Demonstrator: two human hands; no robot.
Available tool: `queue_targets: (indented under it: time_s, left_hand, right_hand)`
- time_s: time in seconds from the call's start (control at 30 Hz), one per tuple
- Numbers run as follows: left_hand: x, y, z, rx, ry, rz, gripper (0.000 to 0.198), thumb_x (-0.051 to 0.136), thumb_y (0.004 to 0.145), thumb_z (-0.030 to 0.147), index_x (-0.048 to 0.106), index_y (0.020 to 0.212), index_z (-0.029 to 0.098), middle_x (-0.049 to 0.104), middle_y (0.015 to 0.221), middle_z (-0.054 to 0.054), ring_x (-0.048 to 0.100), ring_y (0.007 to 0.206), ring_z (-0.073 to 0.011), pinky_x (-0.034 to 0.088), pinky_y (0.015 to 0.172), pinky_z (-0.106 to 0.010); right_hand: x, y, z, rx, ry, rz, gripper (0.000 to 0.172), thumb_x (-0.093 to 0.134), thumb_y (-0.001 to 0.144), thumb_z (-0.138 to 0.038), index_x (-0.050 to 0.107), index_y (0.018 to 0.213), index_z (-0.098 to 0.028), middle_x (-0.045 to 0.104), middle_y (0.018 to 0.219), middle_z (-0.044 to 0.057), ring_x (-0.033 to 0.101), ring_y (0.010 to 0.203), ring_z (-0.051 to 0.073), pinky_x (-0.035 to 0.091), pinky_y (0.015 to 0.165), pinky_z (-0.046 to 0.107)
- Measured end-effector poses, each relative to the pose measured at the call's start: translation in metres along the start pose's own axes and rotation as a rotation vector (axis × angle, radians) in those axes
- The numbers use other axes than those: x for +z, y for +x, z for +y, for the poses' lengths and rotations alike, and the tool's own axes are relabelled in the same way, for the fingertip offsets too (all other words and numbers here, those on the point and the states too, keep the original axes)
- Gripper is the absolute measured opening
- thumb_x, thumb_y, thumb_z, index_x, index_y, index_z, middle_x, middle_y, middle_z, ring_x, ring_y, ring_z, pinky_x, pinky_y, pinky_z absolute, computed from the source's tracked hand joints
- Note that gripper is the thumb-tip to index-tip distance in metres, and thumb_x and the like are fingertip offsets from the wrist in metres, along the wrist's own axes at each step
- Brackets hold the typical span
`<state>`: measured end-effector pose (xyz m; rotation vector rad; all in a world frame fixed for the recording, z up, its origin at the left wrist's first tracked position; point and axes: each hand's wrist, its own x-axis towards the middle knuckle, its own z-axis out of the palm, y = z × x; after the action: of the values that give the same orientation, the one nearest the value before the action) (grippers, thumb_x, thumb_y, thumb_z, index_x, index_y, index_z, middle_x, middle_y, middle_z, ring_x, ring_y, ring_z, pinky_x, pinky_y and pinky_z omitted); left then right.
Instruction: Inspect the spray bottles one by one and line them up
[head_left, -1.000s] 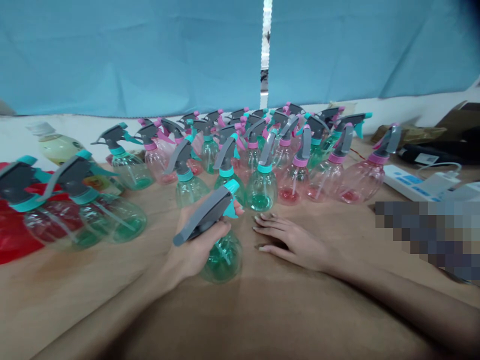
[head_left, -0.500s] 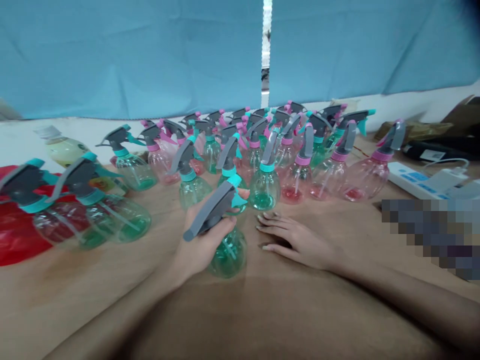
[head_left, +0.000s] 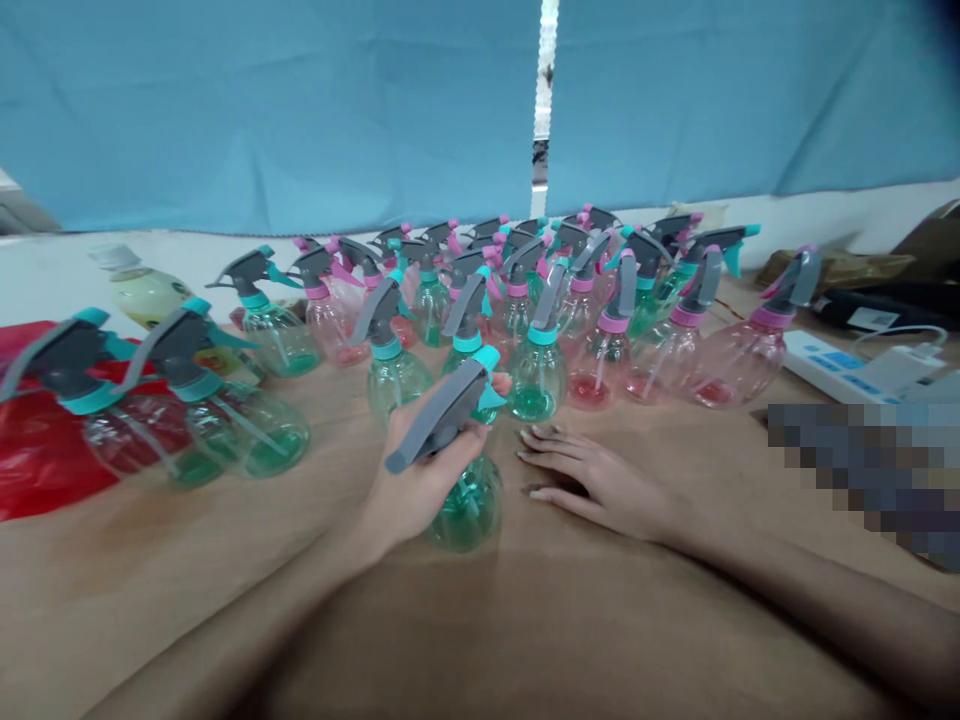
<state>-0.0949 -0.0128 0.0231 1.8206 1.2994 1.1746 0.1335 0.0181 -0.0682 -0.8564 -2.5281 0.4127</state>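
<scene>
My left hand [head_left: 420, 480] is wrapped round the neck of a green spray bottle [head_left: 469, 510] with a grey and teal trigger head. The bottle stands near the table's middle, and its neck is hidden by my fingers. Flat on the wooden table [head_left: 585, 620], just right of that bottle, lies my right hand [head_left: 592, 475] with its fingers stretched out and nothing in them. Beyond both hands stand several more spray bottles; the nearest are a green one [head_left: 534, 385] and a pink one [head_left: 595, 370].
Two green spray bottles [head_left: 255, 430] stand at the left by a red plastic bag [head_left: 45, 450]. Behind them is a white-capped drink bottle [head_left: 146, 290]. A white power strip [head_left: 832, 365] lies at the right. A blue cloth [head_left: 300, 120] hangs along the back.
The whole view has shifted slightly, so things appear a little further right. My left hand still holds the same spray bottle, and my right hand keeps its flat pose.
</scene>
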Motion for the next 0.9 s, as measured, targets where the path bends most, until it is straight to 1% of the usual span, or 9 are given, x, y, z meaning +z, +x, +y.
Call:
queue_targets:
  time_s: [0.1, 0.23, 0.4, 0.5, 0.7, 0.9]
  left_hand:
    - [0.0005, 0.001, 0.0007, 0.035, 0.01, 0.018, 0.007, 0.056, 0.079, 0.031, 0.06, 0.079, 0.025, 0.06, 0.061, 0.003, 0.061, 0.061, -0.0173, 0.047, 0.056, -0.027]
    - [0.0011, 0.001, -0.0004, 0.058, 0.009, 0.032, 0.007, 0.057, 0.078, 0.03, 0.06, 0.078, 0.024, 0.059, 0.058, 0.004, 0.059, 0.057, -0.0159, 0.046, 0.055, -0.027]
    - [0.0009, -0.0006, -0.0022, 0.014, 0.02, 0.059, 0.008, 0.059, 0.077, 0.032, 0.06, 0.076, 0.024, 0.06, 0.061, 0.004, 0.058, 0.057, -0.0157, 0.045, 0.054, -0.027]
    - [0.0003, -0.001, -0.0032, 0.026, 0.029, 0.061, 0.007, 0.058, 0.078, 0.032, 0.06, 0.079, 0.026, 0.061, 0.061, 0.004, 0.059, 0.059, -0.0163, 0.046, 0.055, -0.027]
    - [0.0004, -0.0003, -0.0029, 0.027, 0.01, 0.052, 0.006, 0.058, 0.078, 0.031, 0.058, 0.079, 0.025, 0.06, 0.06, 0.003, 0.059, 0.057, -0.0159, 0.045, 0.054, -0.027]
    - [0.0003, -0.0001, -0.0042, 0.021, 0.0, 0.054, 0.008, 0.059, 0.077, 0.033, 0.06, 0.078, 0.025, 0.063, 0.063, 0.002, 0.061, 0.059, -0.0168, 0.048, 0.057, -0.028]
  right_hand:
    - [0.0003, 0.0001, -0.0002, -0.001, 0.002, 0.004, 0.047, 0.048, 0.093, -0.045, 0.052, 0.133, -0.02, 0.053, 0.139, 0.009, 0.043, 0.133, 0.024, 0.033, 0.112, 0.048]
    - [0.0003, 0.0, 0.0, 0.003, -0.024, -0.017, 0.049, 0.046, 0.094, -0.046, 0.052, 0.133, -0.018, 0.051, 0.14, 0.009, 0.042, 0.134, 0.023, 0.034, 0.112, 0.046]
    - [0.0001, -0.0001, 0.0001, 0.001, -0.03, -0.018, 0.048, 0.046, 0.094, -0.046, 0.052, 0.132, -0.018, 0.05, 0.141, 0.008, 0.041, 0.134, 0.023, 0.033, 0.113, 0.046]
    - [0.0002, 0.0002, 0.0001, 0.002, -0.035, -0.026, 0.049, 0.045, 0.094, -0.047, 0.052, 0.133, -0.017, 0.05, 0.141, 0.009, 0.041, 0.134, 0.023, 0.033, 0.113, 0.046]
    - [0.0002, 0.0002, 0.0007, 0.007, -0.034, -0.031, 0.049, 0.045, 0.094, -0.047, 0.051, 0.134, -0.019, 0.049, 0.142, 0.008, 0.04, 0.135, 0.023, 0.032, 0.113, 0.046]
    - [-0.0001, -0.0003, 0.0003, 0.004, -0.004, -0.007, 0.047, 0.047, 0.094, -0.046, 0.051, 0.134, -0.022, 0.052, 0.14, 0.007, 0.042, 0.134, 0.023, 0.033, 0.112, 0.047]
